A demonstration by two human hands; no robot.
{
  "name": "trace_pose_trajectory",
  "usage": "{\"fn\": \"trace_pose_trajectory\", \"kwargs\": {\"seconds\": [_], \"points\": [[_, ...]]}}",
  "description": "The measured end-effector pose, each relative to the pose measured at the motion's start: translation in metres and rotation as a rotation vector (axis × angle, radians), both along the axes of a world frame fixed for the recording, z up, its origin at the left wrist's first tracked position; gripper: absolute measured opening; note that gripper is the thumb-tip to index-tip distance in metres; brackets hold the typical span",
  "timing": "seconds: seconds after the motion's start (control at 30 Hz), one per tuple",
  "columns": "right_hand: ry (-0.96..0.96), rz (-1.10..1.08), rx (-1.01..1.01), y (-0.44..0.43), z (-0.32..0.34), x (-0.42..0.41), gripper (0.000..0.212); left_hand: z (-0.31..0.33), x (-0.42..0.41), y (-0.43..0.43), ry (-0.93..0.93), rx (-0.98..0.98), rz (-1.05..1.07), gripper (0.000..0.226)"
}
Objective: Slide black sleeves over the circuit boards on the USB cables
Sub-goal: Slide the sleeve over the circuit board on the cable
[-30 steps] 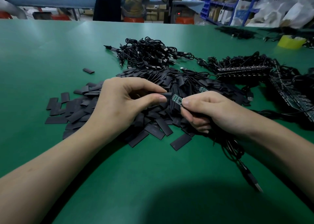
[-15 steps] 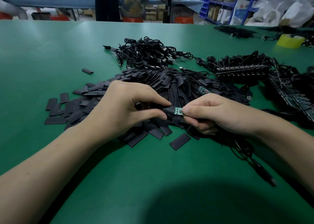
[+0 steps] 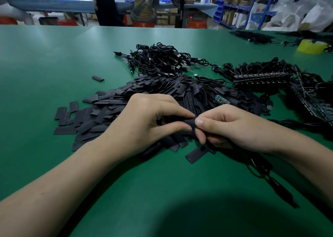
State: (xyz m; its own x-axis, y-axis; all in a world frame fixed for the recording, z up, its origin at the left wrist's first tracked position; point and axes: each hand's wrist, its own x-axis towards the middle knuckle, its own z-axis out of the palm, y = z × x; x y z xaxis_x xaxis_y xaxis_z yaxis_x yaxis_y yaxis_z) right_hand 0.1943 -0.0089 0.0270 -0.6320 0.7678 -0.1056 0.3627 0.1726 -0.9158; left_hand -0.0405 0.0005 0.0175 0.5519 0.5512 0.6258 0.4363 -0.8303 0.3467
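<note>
Just in front of the sleeve pile [image 3: 162, 87], hands meet: left hand [image 3: 144, 121] pinches a black sleeve [image 3: 190, 123], right hand [image 3: 234, 127] grips the USB cable [image 3: 261, 170] feeding it. No board shows btwn them, so prob. covered. Nxt: set aside, take the bare circuit board [image 3: 222, 99] atop pile's right side.

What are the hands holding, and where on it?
A black sleeve, pinched between thumb and finger: the left hand at its left end, the right hand at its right end.
</note>
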Motion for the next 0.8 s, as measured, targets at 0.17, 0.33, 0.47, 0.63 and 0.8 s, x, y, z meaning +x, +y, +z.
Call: {"fn": "trace_pose_trajectory", "kwargs": {"seconds": [0.17, 0.33, 0.47, 0.63, 0.8], "points": [[0.046, -0.02, -0.011, -0.0011, -0.0004, 0.0001, 0.037, -0.0001, 0.002, -0.0009, -0.044, -0.009, -0.007, 0.018], [0.143, -0.279, 0.39, 0.0024, -0.0012, -0.0013, 0.007, -0.0024, -0.0019, 0.0034, -0.192, -0.158, 0.101, 0.02], [0.137, -0.325, 0.61, -0.0001, -0.0057, -0.002, 0.004, -0.0045, -0.0019, 0.0035, -0.283, -0.247, 0.122, 0.021], [0.079, -0.33, 0.793, -0.0031, -0.0059, -0.0032, 0.004, -0.0053, 0.0, 0.002, -0.327, -0.295, 0.108, 0.02], [0.0, -0.32, 0.909, -0.0027, -0.0028, -0.0029, 0.003, -0.0062, 0.0022, 0.0013, -0.339, -0.326, 0.111, 0.021]]}}
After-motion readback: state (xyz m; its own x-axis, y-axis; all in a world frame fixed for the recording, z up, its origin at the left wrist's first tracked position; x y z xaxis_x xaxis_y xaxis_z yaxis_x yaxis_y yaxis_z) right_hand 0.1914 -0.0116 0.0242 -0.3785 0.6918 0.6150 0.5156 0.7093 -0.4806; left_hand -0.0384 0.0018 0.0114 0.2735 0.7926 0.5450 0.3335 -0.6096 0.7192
